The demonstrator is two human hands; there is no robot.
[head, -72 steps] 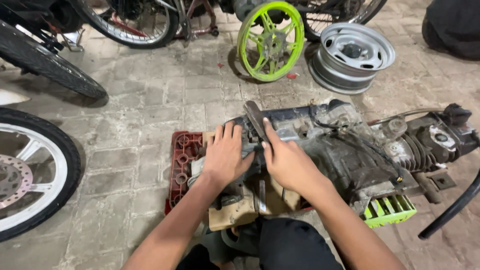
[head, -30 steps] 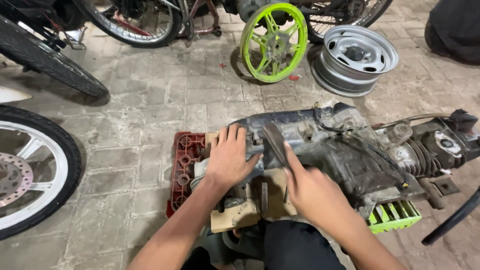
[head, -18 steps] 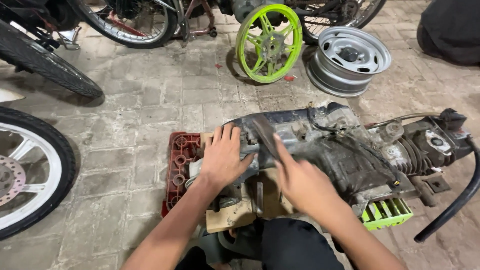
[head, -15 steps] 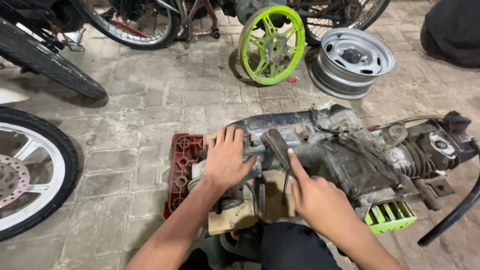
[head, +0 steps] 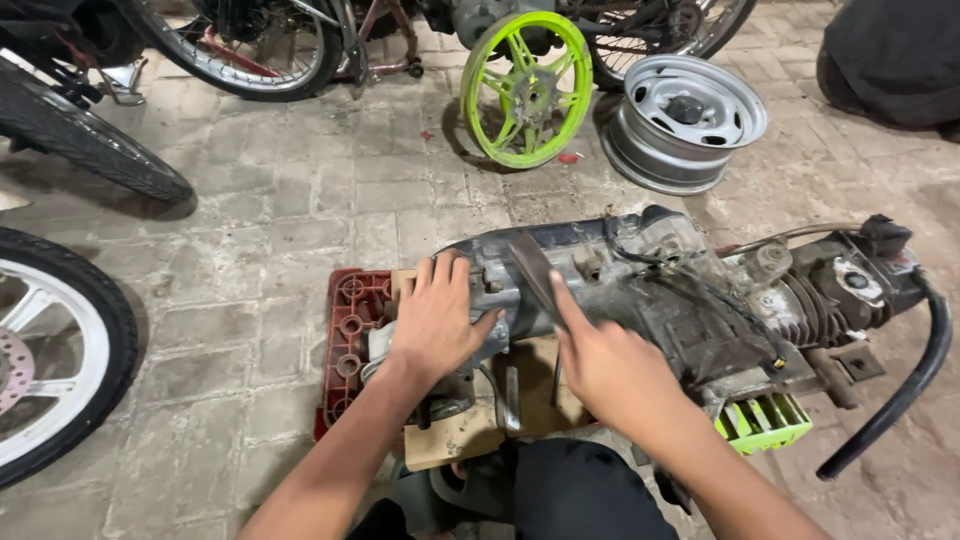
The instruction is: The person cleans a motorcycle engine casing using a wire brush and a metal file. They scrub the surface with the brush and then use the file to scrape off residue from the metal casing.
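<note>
At frame centre, the left hand presses flat and open on the engine case; the right hand grips a flat tool, scraping. Next: steady strokes.

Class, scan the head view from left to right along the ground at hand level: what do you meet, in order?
White-rimmed wheel → red crate → left hand → right hand → engine block → black hose.

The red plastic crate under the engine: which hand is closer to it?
Left. The left hand lies flat on the engine beside the red plastic crate; the right hand is farther right, holding a flat tool.
</note>
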